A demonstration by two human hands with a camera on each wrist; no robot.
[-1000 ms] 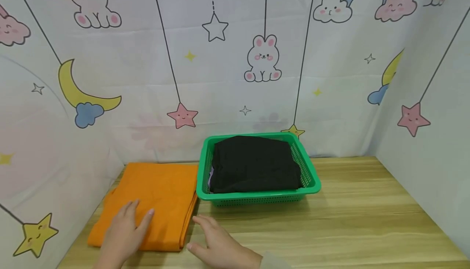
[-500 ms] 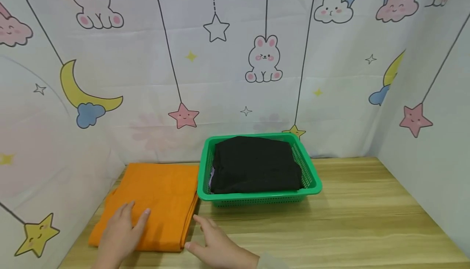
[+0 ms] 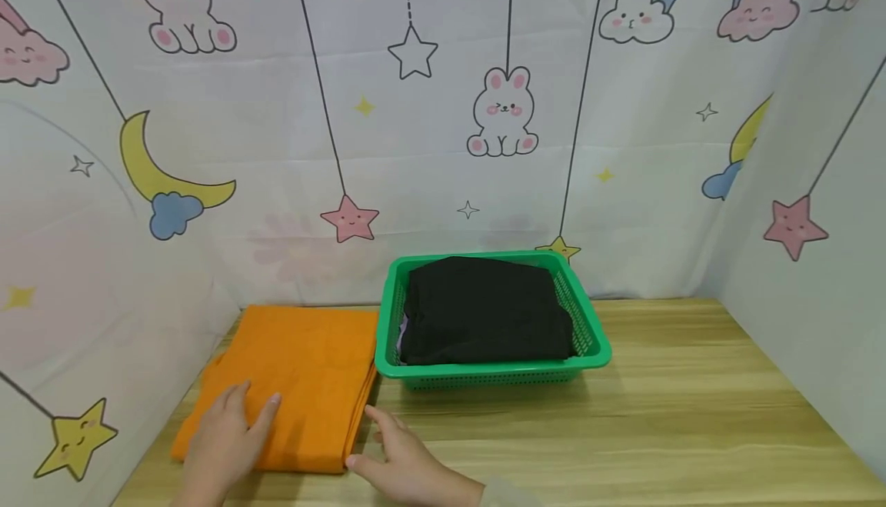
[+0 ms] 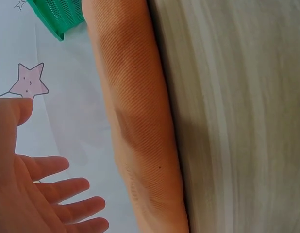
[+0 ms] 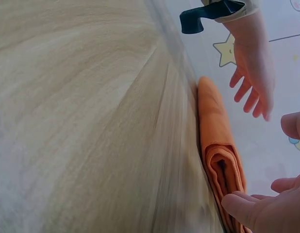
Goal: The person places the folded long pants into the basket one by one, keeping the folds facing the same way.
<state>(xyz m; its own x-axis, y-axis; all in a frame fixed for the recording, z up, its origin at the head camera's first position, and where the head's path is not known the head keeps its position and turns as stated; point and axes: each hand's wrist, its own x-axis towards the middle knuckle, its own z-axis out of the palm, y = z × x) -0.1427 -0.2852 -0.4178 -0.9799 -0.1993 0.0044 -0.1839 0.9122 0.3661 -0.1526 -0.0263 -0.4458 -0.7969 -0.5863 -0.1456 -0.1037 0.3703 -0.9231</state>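
A folded orange cloth point(image 3: 304, 368) lies flat at the left of the table, its layered fold facing right. Over its near left part, my left hand point(image 3: 224, 441) is held with fingers extended; the left wrist view shows that hand point(image 4: 31, 194) raised off the ribbed fabric point(image 4: 135, 107), gripping nothing. My right hand point(image 3: 408, 465) is at the cloth's near right edge, thumb and index finger apart. In the right wrist view, a fingertip of the right hand point(image 5: 271, 208) overlaps the rolled layers of the cloth point(image 5: 218, 126).
Behind and to the right, a green plastic basket point(image 3: 484, 372) holds folded black fabric point(image 3: 487, 311) with a bit of purple showing at its left. Its left rim meets the cloth's back right corner. A printed white curtain point(image 3: 429, 138) encloses the wood-grain table point(image 3: 671, 415).
The head view has shifted slightly. My right hand has come a little closer to the cloth's right edge, and my left hand has drawn slightly left over the cloth. The cloth keeps its shape.
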